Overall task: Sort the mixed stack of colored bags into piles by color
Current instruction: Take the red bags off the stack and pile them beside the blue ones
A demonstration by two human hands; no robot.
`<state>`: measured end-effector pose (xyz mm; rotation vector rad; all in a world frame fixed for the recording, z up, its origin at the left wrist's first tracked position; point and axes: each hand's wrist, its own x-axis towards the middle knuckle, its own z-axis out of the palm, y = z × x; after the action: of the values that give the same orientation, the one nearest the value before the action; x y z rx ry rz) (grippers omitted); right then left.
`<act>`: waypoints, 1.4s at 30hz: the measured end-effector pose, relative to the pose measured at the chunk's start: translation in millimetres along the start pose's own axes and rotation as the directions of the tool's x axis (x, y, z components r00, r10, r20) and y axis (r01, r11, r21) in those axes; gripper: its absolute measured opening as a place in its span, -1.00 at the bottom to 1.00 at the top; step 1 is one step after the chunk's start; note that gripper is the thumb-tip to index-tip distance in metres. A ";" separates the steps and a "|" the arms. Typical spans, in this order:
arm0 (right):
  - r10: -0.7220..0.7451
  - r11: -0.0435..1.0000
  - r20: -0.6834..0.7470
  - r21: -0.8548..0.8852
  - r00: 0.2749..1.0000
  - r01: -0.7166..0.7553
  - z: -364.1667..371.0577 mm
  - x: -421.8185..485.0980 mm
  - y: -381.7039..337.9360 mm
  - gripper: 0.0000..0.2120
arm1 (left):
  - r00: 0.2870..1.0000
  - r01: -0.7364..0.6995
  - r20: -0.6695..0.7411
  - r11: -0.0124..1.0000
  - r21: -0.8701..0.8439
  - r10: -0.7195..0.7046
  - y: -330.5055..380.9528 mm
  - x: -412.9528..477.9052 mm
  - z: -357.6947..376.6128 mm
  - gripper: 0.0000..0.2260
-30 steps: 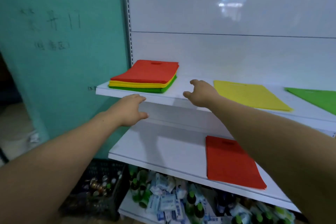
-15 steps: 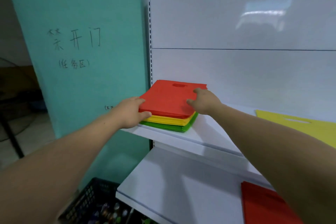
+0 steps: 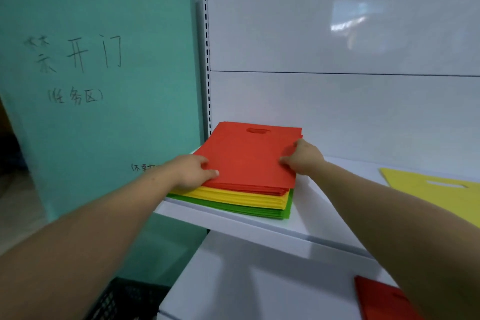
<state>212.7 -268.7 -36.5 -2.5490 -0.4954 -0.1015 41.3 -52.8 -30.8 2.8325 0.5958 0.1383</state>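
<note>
A mixed stack of flat bags (image 3: 249, 189) lies at the left end of the upper white shelf (image 3: 233, 221): red bags (image 3: 249, 156) on top, yellow in the middle, green at the bottom. My left hand (image 3: 192, 173) grips the stack's front left corner, thumb on the top red bag. At the right edge my right hand (image 3: 302, 157) pinches the red bags. A lone yellow bag (image 3: 436, 189) lies further right on the same shelf. On the lower shelf a red bag (image 3: 376, 299) shows partly under my right arm.
A teal panel (image 3: 98, 86) with handwriting stands to the left of the shelving. White back panels (image 3: 337, 34) close the rear. A black crate (image 3: 127, 301) sits on the floor at lower left. The lower shelf (image 3: 259, 288) runs below.
Both hands moved from the shelf's front edge up to the stack. They now hold the red bags at the left and right edges. The view came closer.
</note>
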 end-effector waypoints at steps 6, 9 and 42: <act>0.012 0.994 -0.141 0.108 0.990 0.004 -1.5 -9.1 -11.6 -0.53 | 0.998 -0.045 0.041 0.999 -0.008 0.045 -5.0 12.2 -2.9 -0.28; -0.021 0.989 -0.233 0.135 0.972 0.053 -5.5 -17.1 -19.2 -0.48 | 0.994 -0.058 0.092 0.998 -0.017 0.059 -8.0 16.4 -3.6 -0.20; 0.319 0.940 -0.684 0.141 0.656 -0.311 -184.6 -293.2 182.1 -0.55 | 0.756 -0.614 -0.148 0.614 -0.495 0.637 242.7 -117.6 53.6 -0.48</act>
<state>12.0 -604.3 -18.5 -2.2958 0.2554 -0.8996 34.9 -327.6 -25.6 2.3523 -0.4391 0.3068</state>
